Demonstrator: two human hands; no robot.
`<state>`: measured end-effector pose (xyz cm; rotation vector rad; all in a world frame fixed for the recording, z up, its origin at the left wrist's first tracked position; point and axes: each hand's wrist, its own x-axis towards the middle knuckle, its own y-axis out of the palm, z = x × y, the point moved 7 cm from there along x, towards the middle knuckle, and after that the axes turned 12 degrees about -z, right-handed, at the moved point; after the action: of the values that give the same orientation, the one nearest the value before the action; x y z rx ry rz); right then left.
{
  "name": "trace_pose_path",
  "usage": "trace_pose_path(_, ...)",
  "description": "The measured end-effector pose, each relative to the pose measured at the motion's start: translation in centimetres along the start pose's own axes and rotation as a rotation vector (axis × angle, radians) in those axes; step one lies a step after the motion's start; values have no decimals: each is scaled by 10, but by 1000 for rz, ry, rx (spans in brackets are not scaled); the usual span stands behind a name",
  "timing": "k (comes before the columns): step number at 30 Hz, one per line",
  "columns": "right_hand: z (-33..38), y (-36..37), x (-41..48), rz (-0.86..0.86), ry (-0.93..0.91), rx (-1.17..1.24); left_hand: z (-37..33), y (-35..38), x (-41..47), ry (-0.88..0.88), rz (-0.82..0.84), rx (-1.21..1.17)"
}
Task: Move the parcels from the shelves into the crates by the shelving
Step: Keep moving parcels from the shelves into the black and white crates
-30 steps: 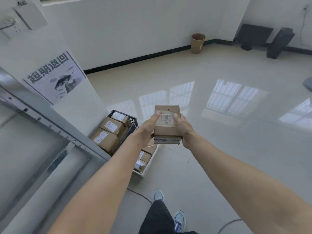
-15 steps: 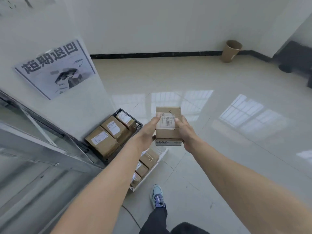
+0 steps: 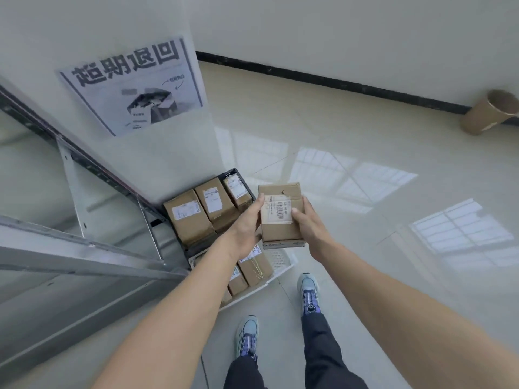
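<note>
Glossy tiled floor [image 3: 365, 153] | black crate [image 3: 238, 175] full, white crate [image 3: 280, 265] below | left hand [image 3: 247, 223], right hand [image 3: 309, 223] grasp parcel [image 3: 280, 214]

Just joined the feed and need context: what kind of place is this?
Probably a parcel storage or sorting room: metal shelving, labelled cardboard parcels packed in a black crate and a white crate on the tiled floor, and a printed wall sign.

Poster [image 3: 132, 82] with bold black characters and a box drawing, stuck on the white pillar [image 3: 179, 153] at the shelving's end. Brown paper bin [image 3: 488, 113] on the glossy tiled floor [image 3: 365, 141], against the far wall's black skirting [image 3: 323, 82].
</note>
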<state>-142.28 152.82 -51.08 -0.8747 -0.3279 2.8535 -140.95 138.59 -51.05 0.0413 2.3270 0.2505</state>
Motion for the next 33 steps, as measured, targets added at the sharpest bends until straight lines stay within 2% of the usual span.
trace_pose_path(4,-10,8,56,128,1,-80,5,3,44,-47,-114,-125)
trace_pose_path(9,-34,20,113,200,36,-164,28,0,88,-109,-261,-211)
trace_pose_path(13,-65,36,153,263,57,-224,59,-5,129,-154,-319,-270)
trace_pose_path(20,-154,68,225,254,132,-328,144,-29,210,-342,-345,-341)
trace_pose_path(33,-364,118,345,242,275,-455,332,-66,375,-452,-407,-387)
